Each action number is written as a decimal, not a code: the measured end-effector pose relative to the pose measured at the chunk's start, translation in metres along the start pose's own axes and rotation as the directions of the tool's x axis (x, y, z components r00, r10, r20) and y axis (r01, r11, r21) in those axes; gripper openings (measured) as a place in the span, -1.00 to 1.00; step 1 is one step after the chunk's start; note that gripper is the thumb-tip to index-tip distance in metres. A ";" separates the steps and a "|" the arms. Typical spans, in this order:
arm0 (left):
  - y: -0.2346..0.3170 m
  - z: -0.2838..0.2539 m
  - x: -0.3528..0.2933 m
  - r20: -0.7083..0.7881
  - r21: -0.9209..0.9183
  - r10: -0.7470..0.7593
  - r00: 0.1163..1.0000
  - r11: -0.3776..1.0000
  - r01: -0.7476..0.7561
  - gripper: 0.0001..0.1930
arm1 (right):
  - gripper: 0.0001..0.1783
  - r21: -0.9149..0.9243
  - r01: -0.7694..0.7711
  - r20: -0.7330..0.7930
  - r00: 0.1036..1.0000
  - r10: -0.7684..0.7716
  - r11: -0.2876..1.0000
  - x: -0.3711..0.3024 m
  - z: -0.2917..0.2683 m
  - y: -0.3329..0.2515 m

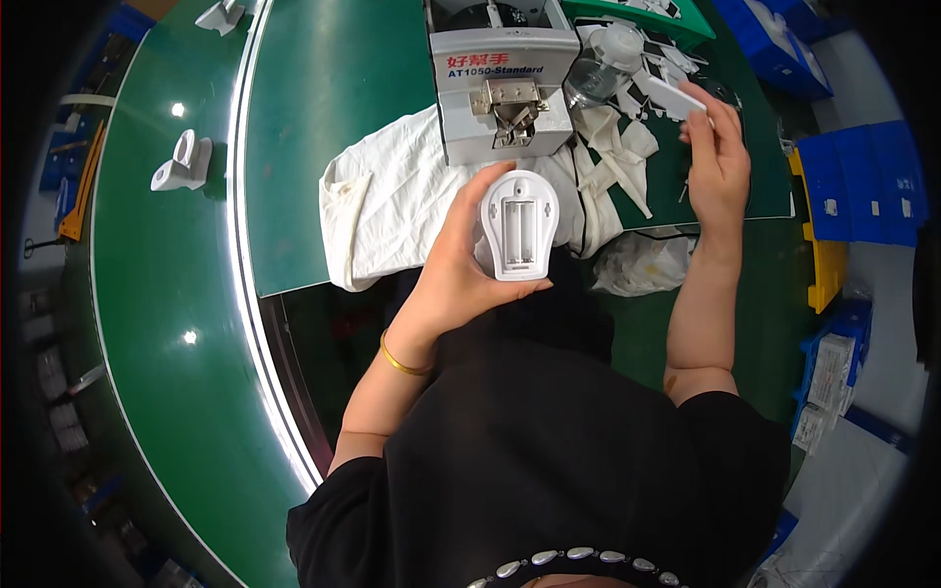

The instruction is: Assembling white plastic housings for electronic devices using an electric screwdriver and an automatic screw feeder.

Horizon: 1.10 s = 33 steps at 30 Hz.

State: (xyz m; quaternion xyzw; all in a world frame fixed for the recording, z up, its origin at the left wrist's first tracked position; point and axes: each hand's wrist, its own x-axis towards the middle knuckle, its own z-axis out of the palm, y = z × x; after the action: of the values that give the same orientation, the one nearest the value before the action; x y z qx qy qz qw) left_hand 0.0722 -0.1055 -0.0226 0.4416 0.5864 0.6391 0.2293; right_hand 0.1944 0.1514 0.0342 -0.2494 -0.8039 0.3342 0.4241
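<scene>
In front of my body, my left hand [453, 267] grips a white rounded plastic housing [536, 225] between thumb and fingers. Its battery compartment faces up, with no batteries in it. Off to the right, over the table, my right hand [720, 167] pinches a white flat plastic piece [674, 99] by one end. Beneath that piece lie several loose white plastic parts [632, 93]. Just beyond my left hand, a white cloth [392, 186] is spread along the near edge of the green table.
A grey metal machine [510, 98] stands on the cloth, with a clear plastic bottle [593, 78] at its right. Behind the bottle is a green tray [686, 22]. White housings [186, 162] stand on the green surface at left. Blue bins [863, 181] line the right side.
</scene>
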 end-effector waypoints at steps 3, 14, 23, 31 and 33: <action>-0.003 0.000 0.002 0.047 0.021 0.000 0.999 1.000 -0.001 0.17 | -0.61 0.428 -0.230 0.385 0.922 0.054 0.874 -0.027 -0.002 -0.049; 0.002 0.003 -0.003 0.014 -0.023 -0.066 0.998 0.998 0.067 0.09 | -0.74 0.312 -0.261 0.671 0.741 -0.017 0.914 -0.059 0.036 -0.065; -0.002 0.000 -0.004 -0.018 -0.025 -0.012 1.000 1.000 0.012 0.11 | -0.55 0.106 0.213 0.628 0.743 -0.232 0.971 -0.059 0.048 -0.052; 0.012 -0.005 -0.011 -0.033 -0.166 -0.101 0.994 0.982 0.094 -0.41 | -0.19 0.460 -0.597 0.754 0.654 0.066 0.657 -0.079 0.056 -0.052; 0.019 -0.004 -0.012 -0.040 -0.250 -0.147 0.988 0.959 0.133 -0.42 | -0.20 0.492 -0.558 0.732 0.681 0.030 0.668 -0.084 0.058 -0.056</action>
State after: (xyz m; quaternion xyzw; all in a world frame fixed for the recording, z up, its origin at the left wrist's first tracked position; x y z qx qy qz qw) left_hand 0.0796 -0.1213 -0.0076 0.3483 0.5386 0.7017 0.3101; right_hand 0.1815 0.0389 0.0086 -0.0741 -0.6606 0.7402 0.1007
